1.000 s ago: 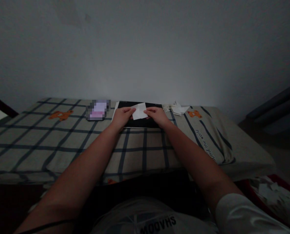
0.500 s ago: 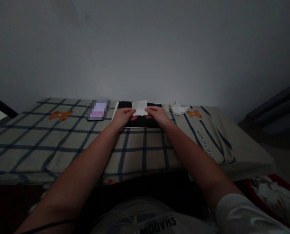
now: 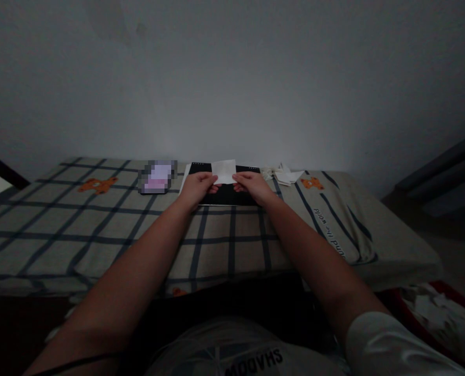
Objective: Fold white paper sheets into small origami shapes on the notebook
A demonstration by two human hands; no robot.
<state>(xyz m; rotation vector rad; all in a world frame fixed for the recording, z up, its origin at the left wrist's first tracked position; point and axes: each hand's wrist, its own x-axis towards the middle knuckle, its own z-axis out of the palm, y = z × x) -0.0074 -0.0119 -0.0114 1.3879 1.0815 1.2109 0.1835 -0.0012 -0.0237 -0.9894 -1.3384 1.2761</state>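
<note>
Between my two hands is a small white piece of paper [image 3: 224,172], pinched at its left and right lower edges. My left hand [image 3: 198,187] is closed on its left side, thumb on the front. On the right side my right hand [image 3: 254,184] grips it the same way. Beneath the paper and hands lies a flat black sheet or folder [image 3: 232,197] with white edges showing at its left and front. To the right of it sit crumpled and folded white paper scraps [image 3: 287,176].
A checked cloth [image 3: 138,230] covers the table against a bare wall [image 3: 232,78]. A blurred-out phone-like object [image 3: 157,177] lies left of the black sheet. At the lower right, a red container [image 3: 457,297] holds many white paper scraps.
The white paper and both hands have risen very slightly. The grip on the paper is the same.
</note>
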